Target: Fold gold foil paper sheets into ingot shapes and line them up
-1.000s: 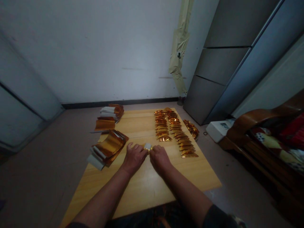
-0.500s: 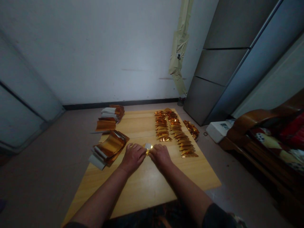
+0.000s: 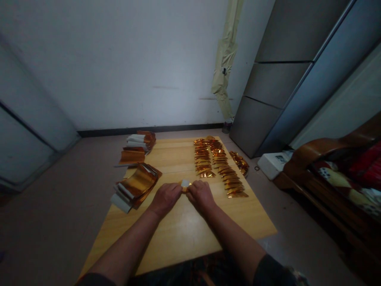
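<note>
Between my hands, near the middle of the wooden table (image 3: 190,234), is a small sheet of gold foil paper (image 3: 185,183) with a pale inner side, its front edge folded. My left hand (image 3: 168,197) pinches its left end, and my right hand (image 3: 201,194) pinches the right end. Both sets of fingers are closed and hide much of the sheet. To the left lies a fanned stack of gold foil sheets (image 3: 138,180). On the right, folded gold foil pieces (image 3: 230,178) stand in overlapping rows.
More foil sheets (image 3: 132,156) overhang the table's far left edge. Beyond the right edge sits a heap of folded foil pieces (image 3: 239,162). A grey refrigerator (image 3: 268,79), a white box (image 3: 272,163) and a wooden bench (image 3: 300,171) stand to the right. A wall (image 3: 133,59) rises behind.
The fingers of my left hand have curled down closer around the foil sheet, and the hand sits slightly lower. My right hand has barely moved; the stacks and rows are unchanged.
</note>
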`<act>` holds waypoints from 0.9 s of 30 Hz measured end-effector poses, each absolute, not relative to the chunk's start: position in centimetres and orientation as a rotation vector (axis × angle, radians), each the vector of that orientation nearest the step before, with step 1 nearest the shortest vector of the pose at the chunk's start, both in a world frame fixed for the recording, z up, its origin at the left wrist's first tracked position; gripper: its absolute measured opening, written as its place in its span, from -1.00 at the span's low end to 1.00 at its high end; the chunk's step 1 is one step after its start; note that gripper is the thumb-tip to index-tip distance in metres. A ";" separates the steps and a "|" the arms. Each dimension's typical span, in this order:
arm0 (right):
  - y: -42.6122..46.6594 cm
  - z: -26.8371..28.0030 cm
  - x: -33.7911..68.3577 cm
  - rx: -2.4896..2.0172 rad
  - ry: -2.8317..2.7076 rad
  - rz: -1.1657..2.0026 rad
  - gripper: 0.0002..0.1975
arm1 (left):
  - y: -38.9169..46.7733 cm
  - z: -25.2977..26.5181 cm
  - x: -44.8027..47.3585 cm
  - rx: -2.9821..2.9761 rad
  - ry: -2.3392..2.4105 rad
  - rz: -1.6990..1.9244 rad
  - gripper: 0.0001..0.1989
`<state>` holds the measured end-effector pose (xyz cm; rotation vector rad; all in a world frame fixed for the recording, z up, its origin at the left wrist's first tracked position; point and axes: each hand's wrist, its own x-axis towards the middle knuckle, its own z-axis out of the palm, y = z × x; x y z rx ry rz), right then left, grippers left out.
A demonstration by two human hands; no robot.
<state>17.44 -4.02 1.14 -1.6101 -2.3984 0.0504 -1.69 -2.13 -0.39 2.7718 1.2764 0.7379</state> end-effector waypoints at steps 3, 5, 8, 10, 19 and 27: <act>-4.1 1.0 17.0 -1.659 -2.376 0.059 -0.86 | -2.3 -0.4 -1.5 2.806 1.286 0.721 -0.71; -4.0 1.0 17.0 -1.679 -2.358 0.086 -0.88 | -2.4 -0.5 -1.3 2.824 1.297 0.720 -0.71; -3.9 1.1 17.3 -1.683 -2.315 0.151 -0.86 | -2.5 -0.6 -1.3 2.783 1.327 0.757 -0.71; -3.8 1.2 17.6 -1.671 -2.290 0.197 -0.85 | -2.5 -0.6 -1.4 2.709 1.350 0.794 -0.72; -3.4 2.6 17.4 -1.797 -2.258 0.284 -0.80 | -1.9 -0.6 -1.2 2.078 1.585 0.846 -0.68; -3.7 2.8 16.3 -1.938 -2.125 0.348 -0.79 | -1.6 0.5 0.6 2.012 1.816 0.671 -0.65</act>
